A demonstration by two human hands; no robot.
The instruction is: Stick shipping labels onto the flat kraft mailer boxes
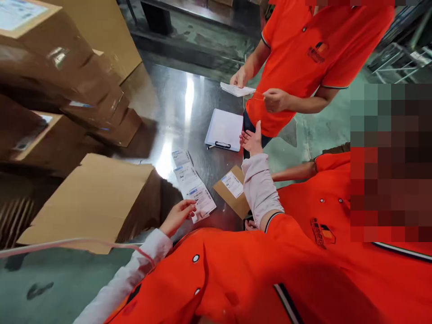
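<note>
My left hand (178,217) hovers at the lower edge of a strip of printed shipping labels (193,182) on the metal table. Its fingers are loosely bent, with nothing visible in them. Palm up and fingers spread, my right hand (251,140) is raised beside a clipboard with white paper (225,126) and holds nothing. Across from me, a person in an orange shirt holds some white paper slips (238,89) in both hands. A flat brown carton piece with a label (232,184) lies under my right forearm, partly hidden by the sleeve.
Stacked cardboard boxes (111,103) stand on the left. A pile of flattened cardboard (91,193) sits nearer, beside my left arm. The shiny metal table (172,105) runs between. Another person in orange (303,193) stands close on my right. A pinkish cord (84,242) crosses by my left sleeve.
</note>
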